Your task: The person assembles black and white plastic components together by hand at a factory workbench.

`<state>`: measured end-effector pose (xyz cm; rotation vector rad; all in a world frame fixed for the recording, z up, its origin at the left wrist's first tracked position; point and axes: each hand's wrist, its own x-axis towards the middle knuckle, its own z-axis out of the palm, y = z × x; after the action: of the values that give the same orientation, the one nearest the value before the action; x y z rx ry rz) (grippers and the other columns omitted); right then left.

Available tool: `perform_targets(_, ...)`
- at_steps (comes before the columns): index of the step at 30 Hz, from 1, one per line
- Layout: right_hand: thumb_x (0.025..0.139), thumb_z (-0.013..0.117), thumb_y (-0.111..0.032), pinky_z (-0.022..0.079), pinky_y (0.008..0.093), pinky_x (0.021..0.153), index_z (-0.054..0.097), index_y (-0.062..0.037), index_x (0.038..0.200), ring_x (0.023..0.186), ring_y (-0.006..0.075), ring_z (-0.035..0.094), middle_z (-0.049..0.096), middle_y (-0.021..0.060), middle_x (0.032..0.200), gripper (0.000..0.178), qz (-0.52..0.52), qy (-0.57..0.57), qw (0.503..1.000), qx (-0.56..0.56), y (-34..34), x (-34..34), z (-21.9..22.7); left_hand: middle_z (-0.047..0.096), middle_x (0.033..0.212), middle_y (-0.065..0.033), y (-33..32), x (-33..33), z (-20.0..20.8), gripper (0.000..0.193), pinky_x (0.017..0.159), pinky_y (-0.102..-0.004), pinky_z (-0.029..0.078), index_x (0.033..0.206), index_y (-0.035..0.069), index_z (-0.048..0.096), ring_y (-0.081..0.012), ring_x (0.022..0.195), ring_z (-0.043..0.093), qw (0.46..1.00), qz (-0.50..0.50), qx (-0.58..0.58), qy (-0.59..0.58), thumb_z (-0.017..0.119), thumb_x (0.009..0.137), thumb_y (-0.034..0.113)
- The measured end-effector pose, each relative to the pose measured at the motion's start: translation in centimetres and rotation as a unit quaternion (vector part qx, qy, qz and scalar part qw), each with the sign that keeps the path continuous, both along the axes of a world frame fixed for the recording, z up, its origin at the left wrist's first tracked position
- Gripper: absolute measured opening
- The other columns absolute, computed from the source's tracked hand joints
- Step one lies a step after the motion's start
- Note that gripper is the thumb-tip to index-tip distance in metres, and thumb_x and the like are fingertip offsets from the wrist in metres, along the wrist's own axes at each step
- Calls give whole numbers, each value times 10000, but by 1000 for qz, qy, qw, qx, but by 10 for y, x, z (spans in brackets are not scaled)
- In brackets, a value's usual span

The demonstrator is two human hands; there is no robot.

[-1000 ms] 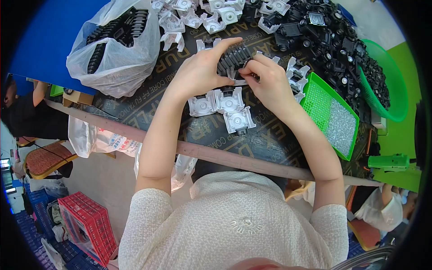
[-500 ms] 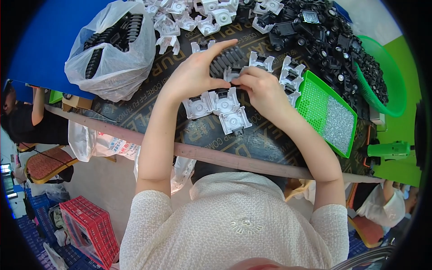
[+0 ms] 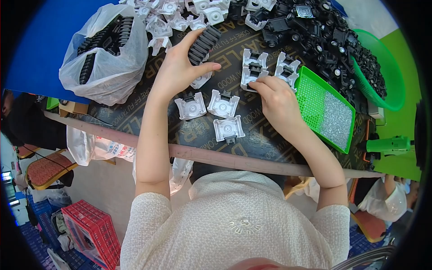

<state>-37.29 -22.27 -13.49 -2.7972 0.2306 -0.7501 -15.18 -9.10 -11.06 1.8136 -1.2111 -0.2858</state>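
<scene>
My left hand (image 3: 177, 67) is wrapped round a curved row of black ribbed parts (image 3: 204, 45), thumb stretched to the right. A white plastic housing (image 3: 200, 82) lies partly hidden beneath that hand. My right hand (image 3: 280, 99) has its fingertips closed on the near edge of a white housing with a black insert (image 3: 250, 77). Directly beyond this one lies a similar housing (image 3: 255, 57), and others (image 3: 287, 67) lie to its right. Nearer me are three white housings with black pieces fitted, a left one (image 3: 191, 108), a middle one (image 3: 223, 104) and a nearest one (image 3: 228, 128).
Beyond my hands are heaps of white housings (image 3: 173, 13) and black parts (image 3: 310, 40). A plastic bag (image 3: 105, 83) of black ribbed parts stands left. To the right are a green tray (image 3: 310, 96) of small silvery pieces, a green basket (image 3: 391, 58) and a green tool (image 3: 388, 146).
My hands have moved apart. The left went left and away from me with the black ribbed parts; the right moved right, and a housing now lies against the one beyond it.
</scene>
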Motion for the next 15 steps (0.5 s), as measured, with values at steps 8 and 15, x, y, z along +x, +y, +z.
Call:
perform_targets(8,747,579,95,514,413,846,689,-13,1047,943,316,637,655,132,973,337,-25,-21,999,33,-13,3,6,721,1057,-136,-2,2,0,798,889,-351,523,1361,55,516,-234,981,701,1000,1,-8,2,893,684,243)
perform_targets(15,930,619,-18,516,289,810,706,-57,1128,930,186,683,716,89,1012,220,-103,-88,978,157,-24,-12,59,722,953,-78,-1,-13,8,797,867,-326,532,1318,35,544,-165,889,690,998,-50,-41,14,917,661,289)
